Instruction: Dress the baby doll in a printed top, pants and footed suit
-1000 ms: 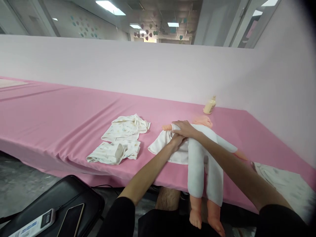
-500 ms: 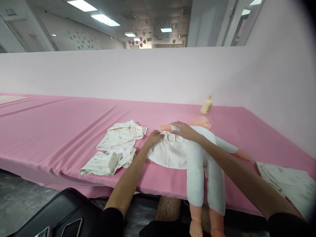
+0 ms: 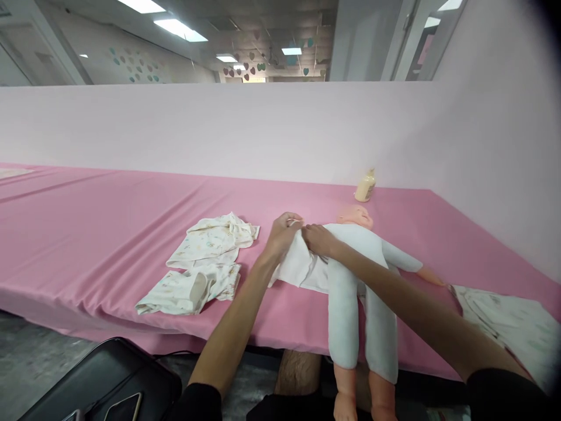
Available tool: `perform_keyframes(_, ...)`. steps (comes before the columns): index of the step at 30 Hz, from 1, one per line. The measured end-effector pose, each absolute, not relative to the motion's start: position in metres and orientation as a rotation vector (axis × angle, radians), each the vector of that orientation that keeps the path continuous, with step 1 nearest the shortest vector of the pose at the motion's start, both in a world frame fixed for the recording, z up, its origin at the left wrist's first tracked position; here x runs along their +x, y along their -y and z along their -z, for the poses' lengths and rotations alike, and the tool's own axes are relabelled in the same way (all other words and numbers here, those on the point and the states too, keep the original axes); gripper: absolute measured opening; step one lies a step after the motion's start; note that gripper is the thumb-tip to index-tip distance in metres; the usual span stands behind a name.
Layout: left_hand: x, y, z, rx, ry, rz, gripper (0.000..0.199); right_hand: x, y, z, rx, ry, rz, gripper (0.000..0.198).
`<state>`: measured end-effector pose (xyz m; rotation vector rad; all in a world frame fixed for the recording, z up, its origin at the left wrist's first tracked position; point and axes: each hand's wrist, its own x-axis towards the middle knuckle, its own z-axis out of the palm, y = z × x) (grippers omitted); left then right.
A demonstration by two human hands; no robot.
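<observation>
A baby doll with a white cloth body lies on its back, legs hanging over the table's front edge, head toward the wall. Beside it, under my hands, is a white cloth garment. My left hand is closed, pinching the garment's upper edge and lifting it slightly. Close against it, my right hand has its fingers curled on the same cloth, next to the doll's body. The doll's arm on this side is hidden by my hands. Its other arm stretches out to the right.
Two folded patterned baby garments lie to the left on the pink-covered table. A pump bottle stands near the wall. Folded white cloth lies at right. A black seat holds a phone.
My left hand has moved up and right, lifting the garment's edge. My right hand's spread fingers have curled in. The doll's small hand, visible before, is now covered.
</observation>
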<state>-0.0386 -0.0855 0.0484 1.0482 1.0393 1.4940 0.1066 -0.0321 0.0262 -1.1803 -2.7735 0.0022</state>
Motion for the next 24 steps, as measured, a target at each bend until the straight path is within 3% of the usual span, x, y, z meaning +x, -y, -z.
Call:
perform_keyframes(9,-0.017,0.093,-0.057,1.506,-1.008,-1.075,0.030,0.134,0.006,-0.041,-1.179,2.623,-0.031,0.022)
perform_keyframes(14,-0.025,0.107,-0.048,1.644,-1.255,-0.960,0.042,0.151,-0.007,-0.054,-1.263,2.688,0.316,0.021)
perform_keyframes(18,-0.009,0.130,-0.038,1.696,-1.335,-0.876,0.036,0.173,-0.017,-0.058,-1.360,2.708,0.618,0.028)
perform_keyframes(24,0.028,0.166,-0.044,1.852,-1.219,-0.813,0.029,0.187,-0.018,-0.066,-1.406,2.771,0.651,0.031)
